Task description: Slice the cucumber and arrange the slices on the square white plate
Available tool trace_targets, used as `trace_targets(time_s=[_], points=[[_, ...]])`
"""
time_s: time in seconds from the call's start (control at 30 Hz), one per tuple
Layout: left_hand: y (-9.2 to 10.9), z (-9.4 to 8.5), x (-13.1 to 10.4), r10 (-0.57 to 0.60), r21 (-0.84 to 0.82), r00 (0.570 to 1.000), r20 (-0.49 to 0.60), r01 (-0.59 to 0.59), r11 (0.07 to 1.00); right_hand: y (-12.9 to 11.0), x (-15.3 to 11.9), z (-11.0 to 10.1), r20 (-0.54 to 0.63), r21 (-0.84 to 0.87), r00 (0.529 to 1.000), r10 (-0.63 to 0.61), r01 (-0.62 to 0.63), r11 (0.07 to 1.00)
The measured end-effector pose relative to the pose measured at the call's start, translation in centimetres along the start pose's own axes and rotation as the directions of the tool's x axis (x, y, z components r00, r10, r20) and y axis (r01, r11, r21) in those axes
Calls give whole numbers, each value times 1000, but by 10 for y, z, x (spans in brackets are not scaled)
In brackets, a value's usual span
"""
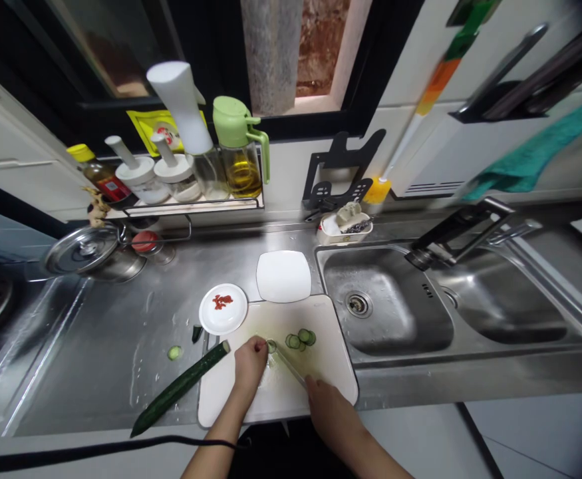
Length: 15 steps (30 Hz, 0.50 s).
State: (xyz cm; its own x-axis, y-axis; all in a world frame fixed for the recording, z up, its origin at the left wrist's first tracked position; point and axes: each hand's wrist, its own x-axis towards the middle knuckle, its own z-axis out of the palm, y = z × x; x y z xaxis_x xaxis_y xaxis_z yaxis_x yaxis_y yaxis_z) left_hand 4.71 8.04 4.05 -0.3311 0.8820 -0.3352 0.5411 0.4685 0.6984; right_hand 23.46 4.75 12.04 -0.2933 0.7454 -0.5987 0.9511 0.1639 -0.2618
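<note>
My right hand (333,409) grips a kitchen knife (291,366), its blade slanting up and left across the white cutting board (330,372). My left hand (251,362) is closed at the knife's tip, fingertips pinched on a thin cucumber slice (271,346). Several more cucumber slices (301,339) lie overlapping to the right of the blade. Left of my left hand, a long cucumber (181,386) with one cut end rests partly on the board and partly on the counter. Small wet bits are scattered under the blade.
Behind the board stand a plate with chopped red pieces (235,320) and a white square plate (283,276). Cucumber ends (174,352) lie on the steel counter (101,346). A double sink (385,299) is right, a lidded pot (88,253) left. A black cable (171,439) crosses the front.
</note>
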Motion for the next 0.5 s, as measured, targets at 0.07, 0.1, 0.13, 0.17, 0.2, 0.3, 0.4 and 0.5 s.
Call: trace_targets(time_s=[0.07,0.1,0.13,0.17,0.2,0.3,0.4,0.5], points=[[-1,0,0,4,6,1000,5,-4,1000,-2,0,-2,17,-25,1000,20,-19,1000],[-1,0,0,4,10,1000,7,-4,1000,-2,0,-2,15,-26,1000,24,-23,999],[-1,0,0,2,13,1000,9,-2,1000,-2,0,-2,13,-25,1000,26,-26,999],[-2,0,1,-1,17,1000,10,1,1000,-2,0,-2,12,-23,1000,27,-26,999],[-2,1,1,-4,18,1000,10,4,1000,-3,0,-2,13,-21,1000,25,-25,999],[-4,1,1,-4,14,1000,14,4,1000,-3,0,-1,22,-21,1000,17,-16,1000],[-5,2,2,-6,13,1000,22,6,1000,-5,1,0,22,-21,1000,13,-13,1000],[-4,1,3,-17,9,999,32,16,1000,-8,2,3,15,-16,999,29,-29,999]])
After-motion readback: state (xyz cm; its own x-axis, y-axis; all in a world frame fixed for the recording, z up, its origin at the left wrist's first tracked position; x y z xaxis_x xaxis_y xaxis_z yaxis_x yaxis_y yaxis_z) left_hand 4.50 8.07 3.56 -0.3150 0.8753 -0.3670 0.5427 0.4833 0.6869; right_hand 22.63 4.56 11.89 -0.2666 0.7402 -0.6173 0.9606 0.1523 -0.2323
